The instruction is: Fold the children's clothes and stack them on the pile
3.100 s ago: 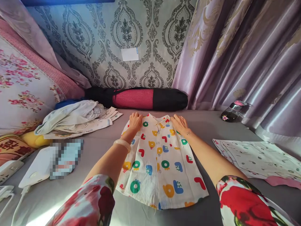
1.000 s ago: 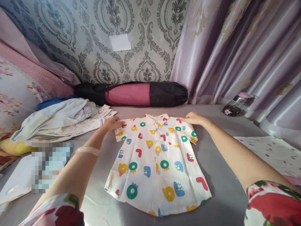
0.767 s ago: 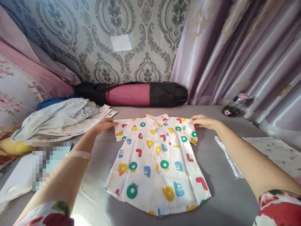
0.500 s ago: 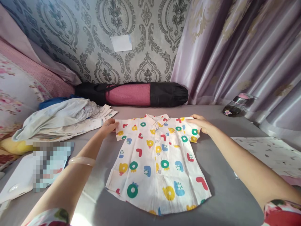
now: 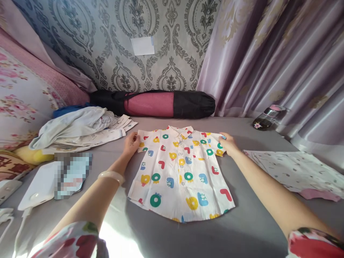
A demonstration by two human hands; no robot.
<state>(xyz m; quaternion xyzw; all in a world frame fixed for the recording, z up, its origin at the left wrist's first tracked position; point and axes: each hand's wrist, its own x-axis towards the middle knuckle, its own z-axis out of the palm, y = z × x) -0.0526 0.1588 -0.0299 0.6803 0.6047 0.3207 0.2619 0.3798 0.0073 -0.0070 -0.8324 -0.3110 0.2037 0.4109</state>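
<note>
A small white shirt (image 5: 180, 172) printed with coloured shapes lies flat, front up, on the grey bed sheet (image 5: 242, 222). My left hand (image 5: 131, 142) pinches the end of its left sleeve. My right hand (image 5: 226, 142) grips the end of its right sleeve. Both sleeves are spread out sideways. A pale bangle sits on my left wrist.
A pile of pale clothes (image 5: 77, 130) lies at the left, with floral pillows behind it. A black and pink roll bag (image 5: 153, 104) runs along the wall. A folded printed garment (image 5: 292, 172) lies at the right, a small jar (image 5: 264, 122) near the curtain, and a white charger at the left edge.
My hands moved from the collar out to the two sleeve ends, spread the sleeves sideways and closed on them. The view shifted slightly.
</note>
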